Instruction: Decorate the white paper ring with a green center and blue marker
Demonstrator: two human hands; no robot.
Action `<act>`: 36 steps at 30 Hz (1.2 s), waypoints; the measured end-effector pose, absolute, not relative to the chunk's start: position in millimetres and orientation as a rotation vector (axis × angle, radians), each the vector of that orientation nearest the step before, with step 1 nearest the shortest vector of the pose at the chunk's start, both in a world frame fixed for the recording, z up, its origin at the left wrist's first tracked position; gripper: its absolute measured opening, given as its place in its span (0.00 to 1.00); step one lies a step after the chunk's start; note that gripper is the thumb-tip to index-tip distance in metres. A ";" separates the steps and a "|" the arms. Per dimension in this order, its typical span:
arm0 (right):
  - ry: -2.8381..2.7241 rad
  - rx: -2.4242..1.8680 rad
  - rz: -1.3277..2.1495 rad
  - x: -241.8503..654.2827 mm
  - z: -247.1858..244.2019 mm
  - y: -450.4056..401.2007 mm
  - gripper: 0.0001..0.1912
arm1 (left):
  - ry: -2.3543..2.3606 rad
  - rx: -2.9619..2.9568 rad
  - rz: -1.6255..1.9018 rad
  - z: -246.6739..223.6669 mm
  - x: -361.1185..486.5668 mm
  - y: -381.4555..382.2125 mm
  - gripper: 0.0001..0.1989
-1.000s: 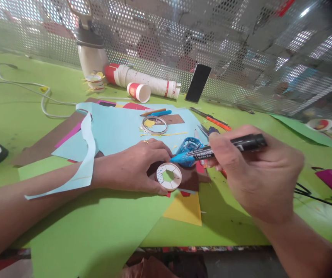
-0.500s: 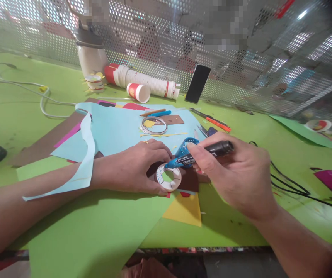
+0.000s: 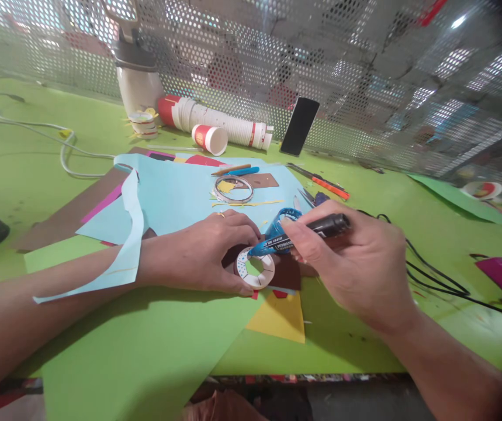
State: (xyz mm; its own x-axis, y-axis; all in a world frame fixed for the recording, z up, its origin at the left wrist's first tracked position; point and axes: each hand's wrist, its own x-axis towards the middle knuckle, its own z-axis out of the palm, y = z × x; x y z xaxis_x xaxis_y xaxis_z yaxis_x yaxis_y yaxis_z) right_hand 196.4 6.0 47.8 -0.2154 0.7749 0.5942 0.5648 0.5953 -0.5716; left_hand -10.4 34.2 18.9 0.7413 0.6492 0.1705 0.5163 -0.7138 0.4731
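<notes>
A white ring (image 3: 268,273) with a green centre, dark dividing lines and blue dots on its left part sits over brown paper (image 3: 286,272). My left hand (image 3: 202,251) grips the ring's left side between thumb and fingers. In my right hand (image 3: 360,263) is a blue and black marker (image 3: 294,238), its tip on or just above the ring's upper edge. A blue tape roll (image 3: 284,217) is right behind the marker, partly hidden by it. A curled light-blue paper strip (image 3: 133,234) lies over my left forearm.
Light-blue paper (image 3: 176,199) bears pencils and a tape ring (image 3: 234,189). Behind are stacked paper cups (image 3: 220,124), a loose cup (image 3: 209,140), a white bottle (image 3: 137,88) and a phone (image 3: 300,126). An orange cutter (image 3: 329,188) and cables lie right, with yellow paper (image 3: 281,318) near the front.
The marker and my right hand have shifted very slightly left, with the tip near the ring's upper edge. My left hand and the ring stay nearly in place.
</notes>
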 end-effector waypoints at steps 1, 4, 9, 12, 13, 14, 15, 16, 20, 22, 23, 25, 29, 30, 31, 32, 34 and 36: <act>-1.904 -1.075 0.291 196.3 47.5 5.9 0.13 | 0.894 2.542 0.459 18.5 -10.5 34.3 0.25; -1.898 -1.082 0.298 195.7 47.6 6.1 0.13 | 0.896 2.532 0.461 18.0 -10.7 34.3 0.25; -1.915 -1.091 0.313 195.2 49.6 6.8 0.14 | 0.905 2.528 0.478 19.0 -10.6 33.5 0.24; -1.916 -1.099 0.306 195.5 49.9 6.9 0.14 | 0.908 2.529 0.475 19.4 -10.3 33.2 0.24; -1.916 -1.104 0.301 195.6 49.7 7.0 0.14 | 0.907 2.529 0.473 19.6 -10.3 33.1 0.24; -1.918 -1.112 0.298 195.7 49.5 7.1 0.14 | 0.905 2.529 0.470 19.7 -10.2 32.9 0.24; -1.917 -1.117 0.296 195.8 49.2 7.2 0.14 | 0.904 2.530 0.464 19.9 -10.2 32.8 0.25; -1.919 -1.121 0.298 195.8 48.9 7.4 0.13 | 0.906 2.531 0.458 20.2 -10.1 32.7 0.25; -1.920 -1.127 0.303 195.9 48.2 8.0 0.14 | 0.914 2.528 0.457 20.5 -9.8 32.4 0.23; -1.915 -1.149 0.301 195.8 48.6 7.9 0.13 | 0.905 2.529 0.477 19.9 -9.8 32.8 0.22; -1.907 -1.161 0.297 195.7 48.9 7.8 0.13 | 0.901 2.531 0.487 19.6 -9.8 33.1 0.22; -1.890 -1.191 0.291 195.2 49.7 7.5 0.13 | 0.899 2.536 0.497 19.1 -9.8 33.6 0.21; -1.862 -1.247 0.279 193.4 50.7 6.4 0.16 | 0.905 2.535 0.489 19.6 -9.6 33.7 0.20; -1.854 -1.253 0.280 192.9 50.7 6.2 0.16 | 0.905 2.534 0.490 19.8 -9.5 33.5 0.20; -1.849 -1.256 0.280 192.4 50.6 5.9 0.17 | 0.905 2.533 0.494 20.0 -9.4 33.2 0.20; -1.844 -1.259 0.283 191.9 50.4 5.8 0.18 | 0.903 2.533 0.500 20.1 -9.4 32.9 0.20; -1.829 -1.267 0.287 191.0 49.8 5.7 0.18 | 0.902 2.533 0.508 19.9 -9.5 32.5 0.20; -1.808 -1.280 0.300 190.3 49.5 5.6 0.19 | 0.908 2.532 0.515 19.1 -9.8 32.5 0.20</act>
State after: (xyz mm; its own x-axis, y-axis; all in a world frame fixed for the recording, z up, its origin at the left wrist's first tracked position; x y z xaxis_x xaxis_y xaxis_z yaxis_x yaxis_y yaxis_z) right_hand 190.3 5.6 49.5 -0.0867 0.8542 0.5126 0.6430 0.4410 -0.6261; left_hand -9.8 32.5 19.1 0.7214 0.6619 0.2036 0.5146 -0.7091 0.4821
